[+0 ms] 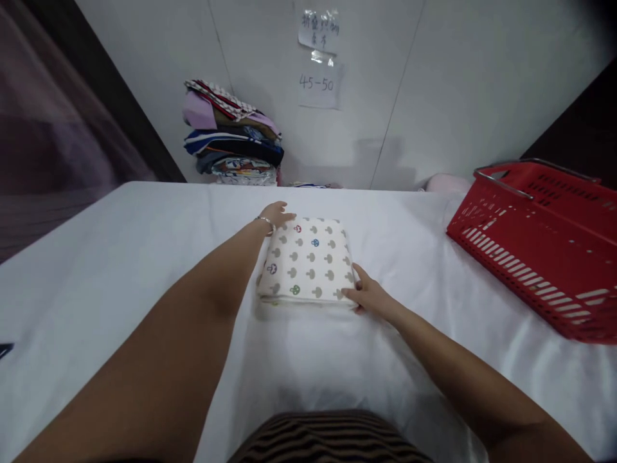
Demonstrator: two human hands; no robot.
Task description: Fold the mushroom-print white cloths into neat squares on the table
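A white cloth with rows of grey mushrooms and a few coloured ones lies folded into a thick, roughly square pad on the white-covered table. At its far left corner is my left hand, a bracelet on the wrist, its fingers stretched out and apart along the edge. My right hand pinches the near right corner, thumb on top and the other fingers at the side, partly hidden beneath the edge.
A red plastic basket with metal handles stands on the right of the table. Behind the far edge rises a stack of folded fabrics. Paper signs hang on the white wall, and a dark object shows at the left edge.
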